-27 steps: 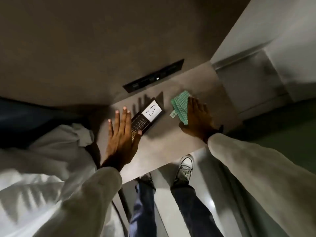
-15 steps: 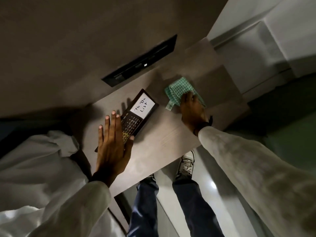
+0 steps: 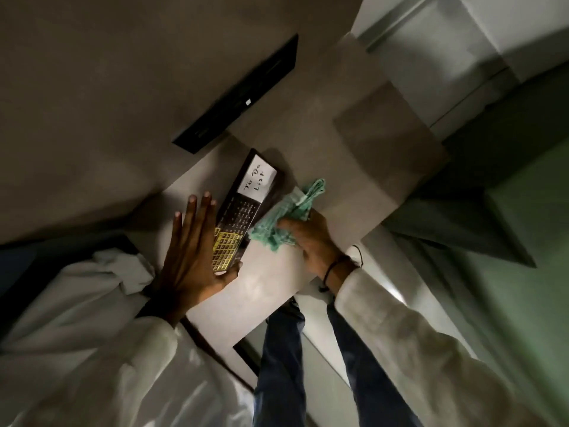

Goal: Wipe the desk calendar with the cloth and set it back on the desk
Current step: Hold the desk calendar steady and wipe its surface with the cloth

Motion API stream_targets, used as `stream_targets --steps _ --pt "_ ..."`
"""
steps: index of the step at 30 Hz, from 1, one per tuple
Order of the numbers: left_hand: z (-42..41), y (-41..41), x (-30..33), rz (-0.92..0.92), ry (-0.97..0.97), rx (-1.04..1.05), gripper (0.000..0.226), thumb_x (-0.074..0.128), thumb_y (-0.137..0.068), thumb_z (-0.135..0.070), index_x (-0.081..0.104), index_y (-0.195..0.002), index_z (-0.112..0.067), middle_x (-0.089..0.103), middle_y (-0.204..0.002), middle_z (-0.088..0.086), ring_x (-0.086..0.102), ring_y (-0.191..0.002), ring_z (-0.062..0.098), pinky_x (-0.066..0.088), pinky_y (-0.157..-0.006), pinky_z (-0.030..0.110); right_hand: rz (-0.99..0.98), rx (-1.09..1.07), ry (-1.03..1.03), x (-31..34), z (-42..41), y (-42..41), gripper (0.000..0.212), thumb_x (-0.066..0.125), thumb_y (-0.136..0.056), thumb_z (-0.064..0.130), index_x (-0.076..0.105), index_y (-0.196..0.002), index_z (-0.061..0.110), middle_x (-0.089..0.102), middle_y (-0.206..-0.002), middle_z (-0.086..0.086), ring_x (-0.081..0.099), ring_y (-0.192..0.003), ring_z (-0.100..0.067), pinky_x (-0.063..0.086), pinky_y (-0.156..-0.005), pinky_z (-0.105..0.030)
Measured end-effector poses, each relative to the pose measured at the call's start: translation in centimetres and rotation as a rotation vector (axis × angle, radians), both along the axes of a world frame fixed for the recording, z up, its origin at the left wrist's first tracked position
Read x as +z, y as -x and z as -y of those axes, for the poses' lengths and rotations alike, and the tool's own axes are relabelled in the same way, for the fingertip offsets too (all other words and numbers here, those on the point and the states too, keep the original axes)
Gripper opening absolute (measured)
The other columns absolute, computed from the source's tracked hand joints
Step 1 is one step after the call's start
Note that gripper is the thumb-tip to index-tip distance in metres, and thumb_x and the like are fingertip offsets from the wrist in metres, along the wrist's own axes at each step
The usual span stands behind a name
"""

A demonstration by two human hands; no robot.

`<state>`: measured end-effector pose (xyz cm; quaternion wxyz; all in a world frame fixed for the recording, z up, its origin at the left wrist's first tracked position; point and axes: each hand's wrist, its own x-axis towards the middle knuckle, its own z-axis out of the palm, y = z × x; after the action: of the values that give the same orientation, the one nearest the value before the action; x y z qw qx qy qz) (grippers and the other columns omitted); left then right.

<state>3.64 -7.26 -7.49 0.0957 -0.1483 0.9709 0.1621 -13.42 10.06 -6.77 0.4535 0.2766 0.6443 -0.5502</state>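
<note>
The desk calendar point(image 3: 246, 204) is a dark, long card with a white "To Do List" note and a yellow date grid; it lies on the pale desk point(image 3: 277, 291). My left hand point(image 3: 191, 254) rests flat beside its near-left end, fingers spread, thumb at the yellow corner. The green checked cloth point(image 3: 286, 217) is bunched up in my right hand point(image 3: 314, 241), just right of the calendar and touching its edge.
A black recessed socket strip point(image 3: 240, 97) sits in the wall panel behind the desk. The desk's front edge runs diagonally below my hands; my legs in jeans point(image 3: 283, 365) and the floor show beyond it. White cabinets point(image 3: 446, 57) stand at the upper right.
My right hand has gathered the flat cloth into a bunch and carried it left to the calendar's edge. My left hand stays flat by the calendar's near end.
</note>
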Motion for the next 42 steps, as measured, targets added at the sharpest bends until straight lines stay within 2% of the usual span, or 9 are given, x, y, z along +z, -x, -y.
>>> stream_targets --steps 4,7,13,16,20,24,30,38,42 --pt "0.7 0.4 -0.8 -0.009 0.022 -0.078 0.139 0.088 -0.072 -0.058 0.003 -0.169 -0.006 0.005 -0.178 0.019 0.004 -0.166 0.039 0.011 -0.133 0.060 -0.249 0.043 -0.138 -0.6 2.7 -3.0 0.046 0.069 -0.075 -0.010 0.065 -0.118 0.004 0.074 -0.115 -0.016 0.070 -0.099 -0.027 0.062 -0.082 -0.036" --pt "0.6 0.3 -1.3 -0.052 0.019 -0.074 0.133 0.089 -0.073 -0.058 0.014 -0.166 0.001 0.012 -0.176 0.024 0.010 -0.164 0.043 0.016 -0.132 0.064 -0.363 0.153 -0.201 -0.9 3.8 -3.7 0.048 0.069 -0.076 -0.003 0.062 -0.121 0.012 0.074 -0.115 -0.009 0.071 -0.104 -0.026 0.062 -0.091 -0.044" --pt "0.4 0.3 -1.7 -0.083 0.006 -0.059 0.128 0.085 -0.074 -0.059 0.019 -0.163 0.006 0.017 -0.174 0.027 0.014 -0.162 0.047 0.019 -0.130 0.066 -0.565 0.174 -0.384 -1.1 3.6 -3.5 0.018 0.053 -0.081 0.003 0.060 -0.096 0.011 0.069 -0.082 -0.005 0.070 -0.075 -0.034 0.062 -0.065 -0.047" --pt "0.2 0.2 -1.9 -0.100 -0.004 -0.044 0.129 0.087 -0.075 -0.055 0.017 -0.164 0.005 0.016 -0.175 0.025 0.014 -0.163 0.045 0.017 -0.132 0.062 -0.468 0.213 -0.330 -1.2 4.2 -4.2 0.004 0.058 -0.086 0.011 0.058 -0.086 0.015 0.063 -0.073 0.002 0.065 -0.068 -0.027 0.054 -0.060 -0.039" --pt "0.1 0.1 -2.1 -0.130 0.018 -0.044 0.125 0.081 -0.079 -0.059 0.017 -0.164 0.005 0.018 -0.175 0.024 0.014 -0.164 0.042 0.019 -0.133 0.059 -0.433 0.205 -0.264 -1.7 5.2 -4.7 0.011 0.072 -0.081 0.014 0.063 -0.087 0.016 0.065 -0.072 0.012 0.058 -0.057 0.003 0.044 -0.051 -0.010" --pt "0.0 0.1 -2.2 -0.130 0.014 -0.041 0.123 0.080 -0.079 -0.057 0.018 -0.164 0.005 0.018 -0.175 0.024 0.014 -0.164 0.042 0.019 -0.133 0.058 -0.357 0.200 -0.266 -1.9 5.5 -4.7 0.021 0.075 -0.074 0.005 0.071 -0.094 0.007 0.075 -0.088 -0.007 0.069 -0.074 -0.020 0.061 -0.069 -0.033" --pt "-0.3 0.0 -2.4 -0.113 0.034 -0.032 0.122 0.077 -0.083 -0.057 0.012 -0.165 0.005 0.013 -0.176 0.025 0.008 -0.165 0.042 0.016 -0.135 0.056 -0.389 0.181 -0.246 -1.8 5.9 -4.4 0.020 0.074 -0.076 0.005 0.076 -0.095 0.010 0.080 -0.093 -0.011 0.076 -0.083 -0.026 0.065 -0.076 -0.047" --pt "-0.3 0.3 -2.1 -0.120 0.083 -0.030 0.119 0.076 -0.084 -0.059 0.017 -0.164 0.007 0.017 -0.174 0.027 0.012 -0.164 0.044 0.008 -0.136 0.049 -0.531 0.270 -0.346 -2.5 5.7 -4.7 0.009 0.078 -0.073 0.010 0.073 -0.080 0.007 0.075 -0.075 -0.004 0.064 -0.063 -0.017 0.056 -0.059 -0.030" --pt "-0.3 0.4 -2.1 -0.150 0.126 -0.034 0.111 0.070 -0.090 -0.061 0.023 -0.162 0.009 0.019 -0.173 0.029 0.016 -0.163 0.046 0.010 -0.136 0.051 -0.510 0.245 -0.234 -2.5 6.0 -5.1 0.011 0.079 -0.072 0.018 0.074 -0.080 0.012 0.077 -0.075 0.002 0.072 -0.065 -0.014 0.062 -0.062 -0.030"
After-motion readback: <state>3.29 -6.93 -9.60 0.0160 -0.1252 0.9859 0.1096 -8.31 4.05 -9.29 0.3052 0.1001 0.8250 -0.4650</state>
